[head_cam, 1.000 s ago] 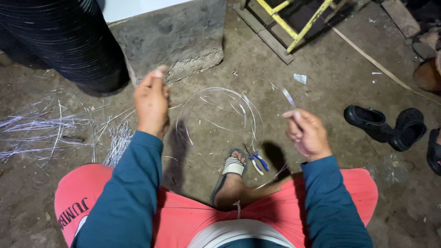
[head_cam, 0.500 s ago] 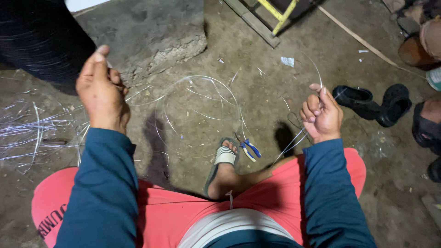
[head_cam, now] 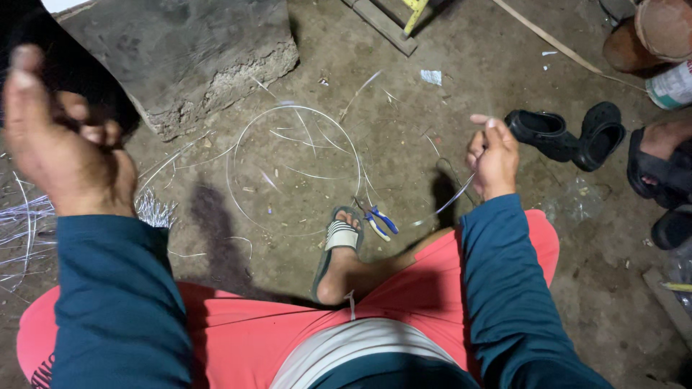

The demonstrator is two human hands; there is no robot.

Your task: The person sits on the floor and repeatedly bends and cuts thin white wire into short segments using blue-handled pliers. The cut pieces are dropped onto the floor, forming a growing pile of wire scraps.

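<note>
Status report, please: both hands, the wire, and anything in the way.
Left hand raised, pinched shut. Right hand gripping thin silvery wire. Blue-handled pliers beside sandalled foot.

concrete block (head_cam: 180,57), blue-handled pliers (head_cam: 378,218), black clogs (head_cam: 569,133)

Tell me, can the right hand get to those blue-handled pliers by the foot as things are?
Probably yes: the pliers lie in the open on the dirt beside the sandalled foot, below the right hand, with nothing between. But that hand is pinching a thin wire.
</note>
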